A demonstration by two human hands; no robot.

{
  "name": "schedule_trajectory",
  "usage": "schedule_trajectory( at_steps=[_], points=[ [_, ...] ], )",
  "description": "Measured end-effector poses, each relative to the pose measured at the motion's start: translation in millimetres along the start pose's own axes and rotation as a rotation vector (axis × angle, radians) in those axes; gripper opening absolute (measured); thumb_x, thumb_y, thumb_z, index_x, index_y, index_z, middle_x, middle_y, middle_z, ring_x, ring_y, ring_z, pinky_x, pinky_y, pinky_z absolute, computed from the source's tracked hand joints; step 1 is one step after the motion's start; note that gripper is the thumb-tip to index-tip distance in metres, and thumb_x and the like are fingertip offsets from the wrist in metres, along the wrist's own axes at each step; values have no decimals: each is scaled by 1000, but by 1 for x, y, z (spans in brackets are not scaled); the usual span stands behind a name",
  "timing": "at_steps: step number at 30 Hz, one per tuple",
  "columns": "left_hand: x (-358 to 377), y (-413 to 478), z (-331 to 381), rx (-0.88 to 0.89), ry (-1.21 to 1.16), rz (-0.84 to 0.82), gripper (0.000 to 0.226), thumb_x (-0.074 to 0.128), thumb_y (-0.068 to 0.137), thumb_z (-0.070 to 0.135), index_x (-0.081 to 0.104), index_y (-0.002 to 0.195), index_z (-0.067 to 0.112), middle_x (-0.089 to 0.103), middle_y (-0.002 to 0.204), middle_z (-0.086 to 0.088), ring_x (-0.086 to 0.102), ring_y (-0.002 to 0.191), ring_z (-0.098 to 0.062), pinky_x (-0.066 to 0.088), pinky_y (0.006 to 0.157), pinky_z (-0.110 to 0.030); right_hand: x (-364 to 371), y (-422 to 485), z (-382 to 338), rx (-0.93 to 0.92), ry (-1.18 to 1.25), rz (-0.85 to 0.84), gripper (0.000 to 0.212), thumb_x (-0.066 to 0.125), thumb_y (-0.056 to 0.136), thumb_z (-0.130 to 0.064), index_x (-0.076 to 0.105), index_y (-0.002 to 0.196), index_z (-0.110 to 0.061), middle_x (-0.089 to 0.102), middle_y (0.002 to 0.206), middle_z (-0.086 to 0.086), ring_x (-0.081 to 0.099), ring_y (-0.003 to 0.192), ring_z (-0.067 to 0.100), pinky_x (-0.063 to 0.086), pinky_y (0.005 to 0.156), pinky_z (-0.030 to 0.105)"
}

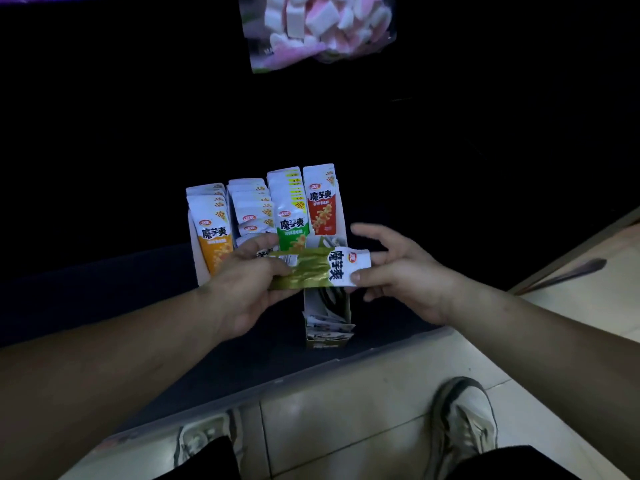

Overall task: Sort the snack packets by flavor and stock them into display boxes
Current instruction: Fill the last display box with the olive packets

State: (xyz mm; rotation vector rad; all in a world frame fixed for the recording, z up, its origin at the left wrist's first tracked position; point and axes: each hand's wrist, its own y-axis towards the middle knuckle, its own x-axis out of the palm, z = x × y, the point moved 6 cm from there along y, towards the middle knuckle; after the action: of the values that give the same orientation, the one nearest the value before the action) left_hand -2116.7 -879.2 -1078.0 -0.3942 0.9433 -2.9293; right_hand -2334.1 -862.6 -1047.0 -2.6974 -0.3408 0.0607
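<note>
A white display box (194,251) on the dark shelf holds upright rows of snack packets: orange ones (213,237) at the left, a white-topped row (251,209), green ones (291,220) and red ones (322,206) at the right. In front of it I hold an olive-green packet (311,268) sideways with both hands. My left hand (242,282) grips its left end, together with what looks like more packets under it. My right hand (398,268) pinches the white right end between thumb and fingers. Below stands a narrow box (327,337) with several dark packets in it.
A clear bag of pink and white marshmallows (322,29) hangs above at the back. The dark shelf surface (104,292) ends at a front edge near my knees. Beige floor tiles (381,403) and my two shoes lie below. A dark strip (568,271) lies on the floor at right.
</note>
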Motion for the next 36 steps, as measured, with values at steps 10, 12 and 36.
schedule_trajectory(
  at_steps=[10, 12, 36],
  points=[
    [4, -8, -32, -110, 461, -70, 21, 60, 103, 31, 73, 110, 16, 74, 104, -10, 69, 82, -21, 46, 56, -31, -15, -2, -9, -319, -392, 341, 14, 80, 88, -13, 79, 90, -27, 58, 105, 4, 58, 82, -2, 45, 78, 7],
    [4, -8, -34, -74, 523, -68, 31, 52, 106, 43, 71, 113, 20, 76, 110, -6, 72, 94, -24, 52, 62, -34, -19, -2, -20, -406, -490, 391, 12, 80, 88, -16, 77, 89, -28, 50, 108, -1, 54, 95, -3, 40, 84, 2],
    [5, -1, -37, 22, 782, -186, 18, 64, 98, 18, 76, 101, 32, 75, 105, 4, 69, 90, -14, 51, 58, -27, 30, 21, 31, -294, -1024, 3, 9, 84, 82, -30, 81, 91, -29, 50, 93, -9, 58, 83, 8, 53, 76, 30]
  ],
)
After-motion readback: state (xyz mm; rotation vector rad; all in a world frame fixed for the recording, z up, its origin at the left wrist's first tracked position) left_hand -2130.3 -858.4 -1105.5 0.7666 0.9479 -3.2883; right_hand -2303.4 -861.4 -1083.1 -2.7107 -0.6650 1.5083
